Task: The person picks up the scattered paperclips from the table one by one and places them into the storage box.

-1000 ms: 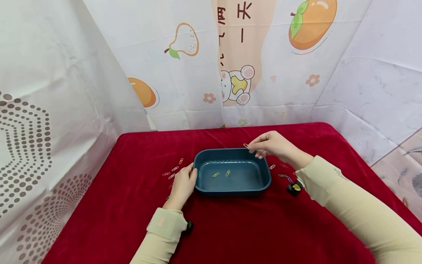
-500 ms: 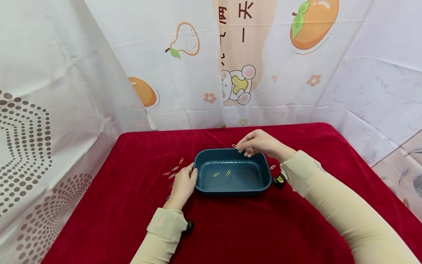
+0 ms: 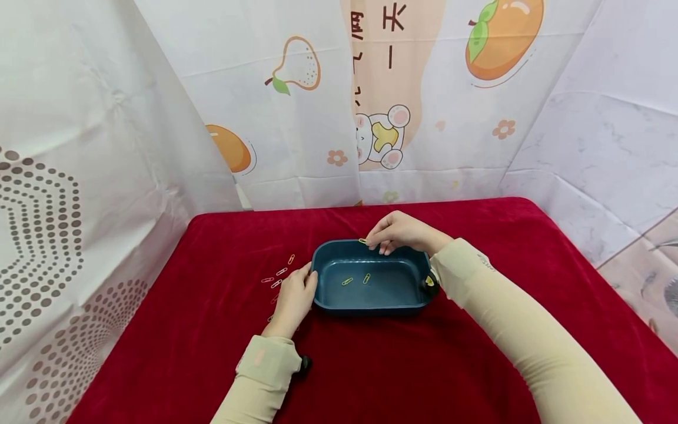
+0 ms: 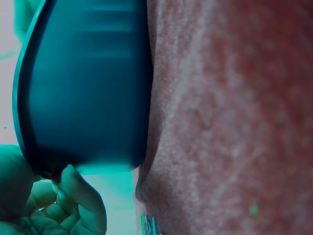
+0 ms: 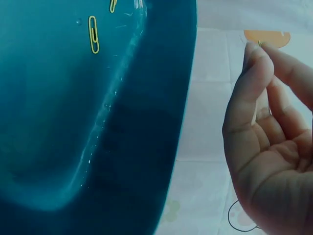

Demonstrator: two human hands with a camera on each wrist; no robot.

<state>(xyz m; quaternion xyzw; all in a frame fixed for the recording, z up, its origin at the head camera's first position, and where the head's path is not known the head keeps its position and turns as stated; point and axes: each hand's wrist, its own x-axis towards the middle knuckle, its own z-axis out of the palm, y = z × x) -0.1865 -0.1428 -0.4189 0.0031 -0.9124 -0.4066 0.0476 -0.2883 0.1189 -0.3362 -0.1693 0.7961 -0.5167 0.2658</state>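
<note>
A dark blue rectangular plastic bin stands on the table, with two yellow paper clips lying apart on its floor. My left hand grips the bin's left rim; the left wrist view shows thumb and fingers pinching that edge. Above the far rim, my right hand pinches a yellow paper clip between thumb and fingertips. In the right wrist view the fingertips meet at the top of the hand, and only a tiny bit of the held clip shows.
Several loose paper clips are scattered on the red cloth left of the bin, some partly hidden by my left hand and forearm. A printed white curtain hangs behind the table, and pale sheets close off both sides.
My right hand has moved left along the bin's far rim, carrying the yellow paper clip, and dipped slightly. My left hand and the bin have stayed in place.
</note>
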